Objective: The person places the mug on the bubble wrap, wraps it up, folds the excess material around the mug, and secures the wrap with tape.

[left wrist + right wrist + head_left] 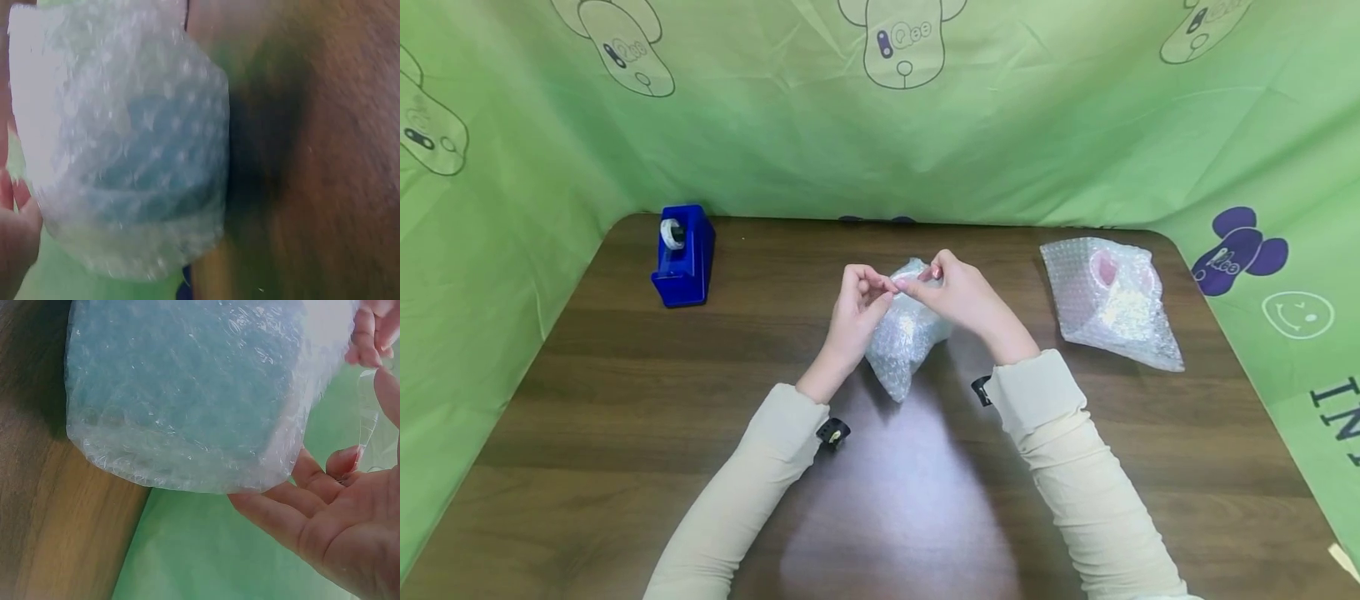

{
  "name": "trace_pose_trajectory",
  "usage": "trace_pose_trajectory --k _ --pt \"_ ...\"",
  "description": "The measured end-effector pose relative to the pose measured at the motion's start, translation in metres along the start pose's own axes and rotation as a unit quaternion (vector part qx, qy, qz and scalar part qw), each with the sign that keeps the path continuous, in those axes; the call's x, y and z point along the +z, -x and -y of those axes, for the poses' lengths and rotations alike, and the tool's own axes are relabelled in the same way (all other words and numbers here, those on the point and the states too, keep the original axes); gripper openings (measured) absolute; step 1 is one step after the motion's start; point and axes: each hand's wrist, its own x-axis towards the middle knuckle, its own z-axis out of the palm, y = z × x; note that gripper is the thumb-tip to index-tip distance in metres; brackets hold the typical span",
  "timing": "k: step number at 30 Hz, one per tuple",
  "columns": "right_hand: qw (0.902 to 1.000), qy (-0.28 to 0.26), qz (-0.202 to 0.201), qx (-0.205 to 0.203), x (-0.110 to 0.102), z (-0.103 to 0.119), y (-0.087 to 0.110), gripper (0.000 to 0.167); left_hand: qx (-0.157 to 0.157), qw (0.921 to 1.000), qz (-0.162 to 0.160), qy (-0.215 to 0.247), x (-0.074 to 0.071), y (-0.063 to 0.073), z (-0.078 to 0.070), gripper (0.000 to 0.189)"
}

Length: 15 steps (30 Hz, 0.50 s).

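Observation:
A bubble-wrapped package [906, 333] sits on the table between the hands, with a bluish item showing blurred through the wrap [181, 381]. Over its far end the fingertips of both hands meet. My right hand [966, 300] holds a short strip of clear tape [367, 428] by thumb and finger, while its other fingers touch the edge of the package in the right wrist view. My left hand [853, 312] pinches at the tape's end beside the right thumb; the exact contact is small and partly hidden.
At the back left stands a blue tape dispenser [685, 254] with a roll in it. A second bubble-wrapped package [1108, 304], pinkish inside, lies at the right. Green printed cloth [880, 158] borders the brown wooden table [625, 467] behind and at both sides.

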Motion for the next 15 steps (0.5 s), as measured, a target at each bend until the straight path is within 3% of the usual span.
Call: trace_pose_trajectory --k 3,15 --pt "1.0 -0.006 0.004 -0.003 -0.0015 -0.0016 -0.0003 0.05 -0.001 0.9997 0.024 0.009 -0.0043 -0.0001 0.0011 0.021" --pt "0.9999 -0.01 0.007 0.004 -0.0039 -0.0027 -0.0028 0.046 0.002 0.9988 0.047 0.012 -0.0071 0.0011 0.0086 0.028"
